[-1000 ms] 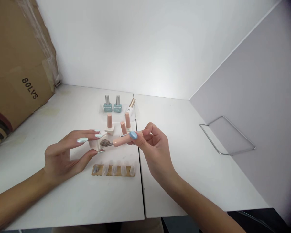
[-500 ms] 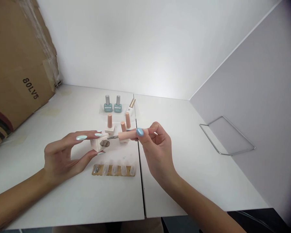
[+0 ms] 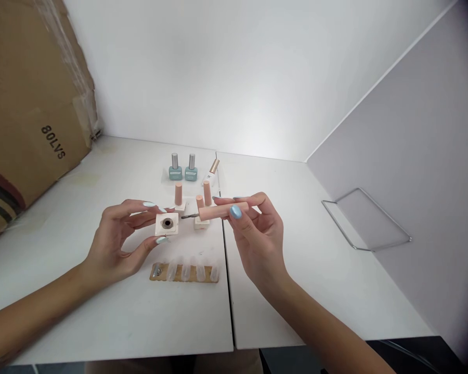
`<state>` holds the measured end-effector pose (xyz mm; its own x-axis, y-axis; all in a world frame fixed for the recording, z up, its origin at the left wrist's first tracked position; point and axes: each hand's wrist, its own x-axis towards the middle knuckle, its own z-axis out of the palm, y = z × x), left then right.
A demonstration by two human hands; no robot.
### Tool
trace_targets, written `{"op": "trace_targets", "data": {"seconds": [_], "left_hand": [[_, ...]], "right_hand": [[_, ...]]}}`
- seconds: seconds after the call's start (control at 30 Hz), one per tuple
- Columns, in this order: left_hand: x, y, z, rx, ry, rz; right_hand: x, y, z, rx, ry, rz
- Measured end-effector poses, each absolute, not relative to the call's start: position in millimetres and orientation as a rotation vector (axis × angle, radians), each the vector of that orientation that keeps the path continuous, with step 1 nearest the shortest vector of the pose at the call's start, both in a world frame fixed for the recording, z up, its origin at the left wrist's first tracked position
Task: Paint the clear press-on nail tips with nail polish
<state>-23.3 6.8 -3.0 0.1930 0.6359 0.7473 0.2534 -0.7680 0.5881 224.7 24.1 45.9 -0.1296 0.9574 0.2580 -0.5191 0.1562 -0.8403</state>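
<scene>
My left hand [image 3: 119, 244] pinches a small square white polish bottle [image 3: 167, 224], tilted so its dark open mouth faces me. My right hand [image 3: 253, 228] grips a peach cap with its brush [image 3: 214, 211], held level; the brush tip points left and sits just right of the bottle mouth, outside it. Below both hands a tan strip [image 3: 184, 272] lies on the white table [image 3: 101, 311], carrying several clear nail tips; the leftmost tip looks painted grey.
Two teal polish bottles [image 3: 182, 168] and a white tube with a gold cap [image 3: 211, 171] stand at the back. Peach-capped bottles [image 3: 178, 198] sit behind my hands. A cardboard box [image 3: 27, 114] leans at left. A wire frame [image 3: 364, 218] lies by the grey right wall.
The brush came out of the bottle mouth and moved right and up. My left hand lifted and tilted the bottle so its opening faces me.
</scene>
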Motion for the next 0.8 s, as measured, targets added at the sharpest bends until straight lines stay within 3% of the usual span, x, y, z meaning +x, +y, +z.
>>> {"op": "trace_targets", "data": {"seconds": [0.8], "left_hand": [[-27.1, 9.2, -8.0, 2.021, 0.878, 1.210]], "right_hand": [[228.7, 28.4, 42.9, -0.572, -1.092, 1.311]]}}
